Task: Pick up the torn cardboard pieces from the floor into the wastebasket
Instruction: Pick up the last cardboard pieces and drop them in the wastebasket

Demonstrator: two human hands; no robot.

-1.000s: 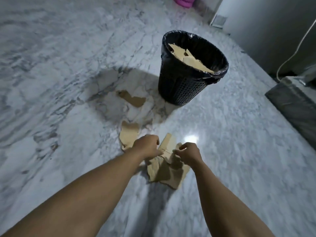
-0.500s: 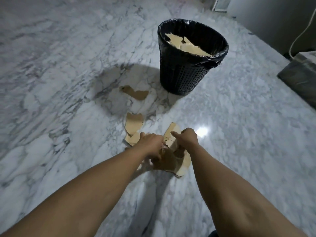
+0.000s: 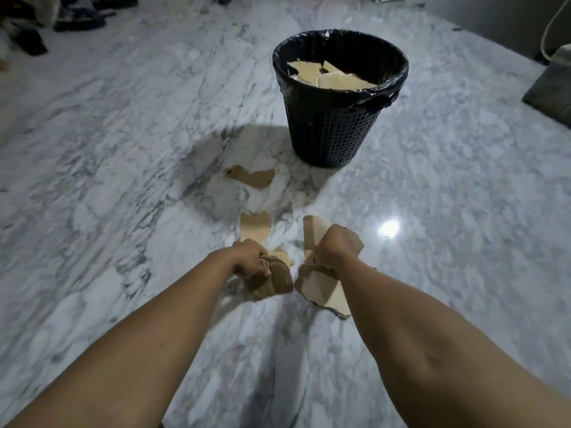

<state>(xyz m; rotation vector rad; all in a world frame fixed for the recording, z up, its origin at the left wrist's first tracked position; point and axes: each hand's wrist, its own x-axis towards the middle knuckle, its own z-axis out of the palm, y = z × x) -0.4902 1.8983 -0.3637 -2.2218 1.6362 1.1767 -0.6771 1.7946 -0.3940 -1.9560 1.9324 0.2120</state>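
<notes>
Brown torn cardboard pieces [image 3: 323, 291] lower centre: left hand [image 3: 250, 257] & right hand [image 3: 335, 245] each clutch one. Pickup step; next, lift to black mesh wastebasket [image 3: 333, 131] upper centre, drop; more scraps [image 3: 255, 228] lie on floor.

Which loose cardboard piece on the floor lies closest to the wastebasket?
The dark brown scrap lying alone, just short of the wastebasket; the paler scrap lies farther back, near the left hand.

Left hand [image 3: 248, 257] and right hand [image 3: 335, 247]: fingertips hidden or blurred against the gripped cardboard pieces [image 3: 324, 293]. Dark items [image 3: 74, 18], top left: blurred and cut off by the edge. Grey object [image 3: 553, 94]: cut off by the right edge.
</notes>
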